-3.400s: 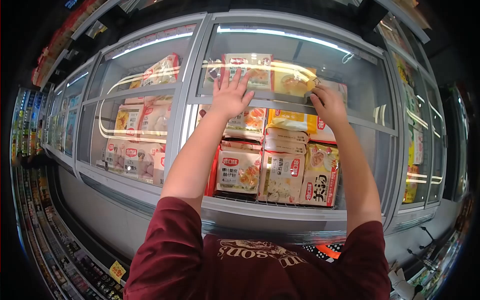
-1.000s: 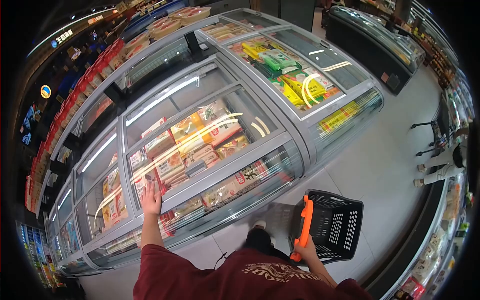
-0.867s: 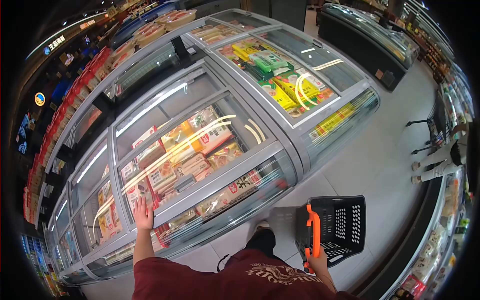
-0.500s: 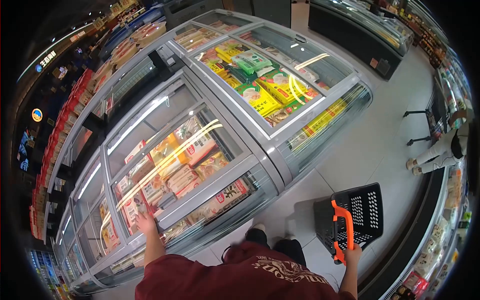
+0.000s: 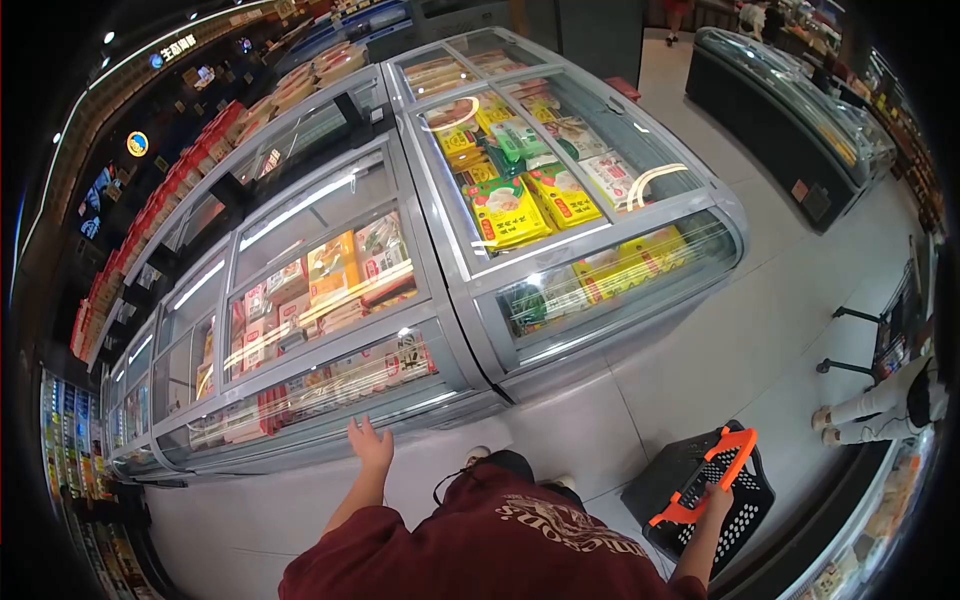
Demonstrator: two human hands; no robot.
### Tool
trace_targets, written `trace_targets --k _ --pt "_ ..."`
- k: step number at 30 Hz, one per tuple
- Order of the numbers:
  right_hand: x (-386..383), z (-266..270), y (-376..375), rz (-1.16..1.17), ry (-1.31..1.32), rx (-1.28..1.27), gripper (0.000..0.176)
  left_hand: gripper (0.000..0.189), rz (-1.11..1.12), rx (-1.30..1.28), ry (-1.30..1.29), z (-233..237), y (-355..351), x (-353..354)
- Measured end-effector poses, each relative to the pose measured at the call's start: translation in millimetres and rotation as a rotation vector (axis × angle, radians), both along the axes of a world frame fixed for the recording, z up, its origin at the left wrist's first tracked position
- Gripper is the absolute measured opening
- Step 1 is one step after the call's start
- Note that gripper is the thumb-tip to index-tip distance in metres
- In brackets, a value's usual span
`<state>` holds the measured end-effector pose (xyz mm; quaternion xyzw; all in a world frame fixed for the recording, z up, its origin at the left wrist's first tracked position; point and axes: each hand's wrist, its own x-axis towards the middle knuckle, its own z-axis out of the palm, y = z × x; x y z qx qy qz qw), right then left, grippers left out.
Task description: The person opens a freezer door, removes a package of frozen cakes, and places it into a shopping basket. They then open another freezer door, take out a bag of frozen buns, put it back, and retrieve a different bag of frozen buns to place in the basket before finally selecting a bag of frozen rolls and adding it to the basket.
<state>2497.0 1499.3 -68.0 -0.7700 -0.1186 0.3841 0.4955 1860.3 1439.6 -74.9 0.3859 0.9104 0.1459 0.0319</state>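
My right hand (image 5: 717, 500) grips the orange handle (image 5: 740, 447) of a black shopping basket (image 5: 655, 472) with perforated walls. The basket hangs tilted at my right side. My left hand (image 5: 371, 442) is held out with its fingers apart and nothing in it. It is nearest the lower front of a chest freezer (image 5: 300, 387), apparently apart from its glass. Under that freezer's glass lie frozen food packs (image 5: 335, 265) in white, red and orange. Beyond them, the adjoining freezer section holds yellow and green packs (image 5: 508, 213).
A person (image 5: 880, 400) in light trousers stands at the right beside a cart (image 5: 885, 325). Another dark display freezer (image 5: 765, 130) stands at the far right. A refrigerated shelf (image 5: 880, 530) borders the right side. Grey tiled floor (image 5: 690, 350) runs between them.
My left hand has come away from the freezer's lid edge. The view has shifted right, and the freezer's front is farther from my body. My right hand keeps hold of the basket, which has tilted.
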Motion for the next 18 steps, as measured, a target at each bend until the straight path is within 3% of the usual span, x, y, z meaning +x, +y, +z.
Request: trace_targets --k 9,13,14,15,18 --pt "151 5 65 -0.379 0.045 0.073 0.011 0.056 -0.297 0.134 0.116 43 83 134" --pt "254 -34 56 -0.455 -0.019 0.080 0.009 0.056 -0.477 0.269 0.114 51 169 205" --pt "253 -23 52 -0.622 0.097 0.105 0.012 0.056 -0.531 0.286 0.121 56 195 227" --pt "259 -17 45 -0.541 0.046 0.103 0.008 0.056 -0.585 0.284 0.104 67 223 247" --pt "286 -1 47 -0.367 -0.047 0.101 0.017 0.056 -0.713 0.379 0.060 85 323 302"
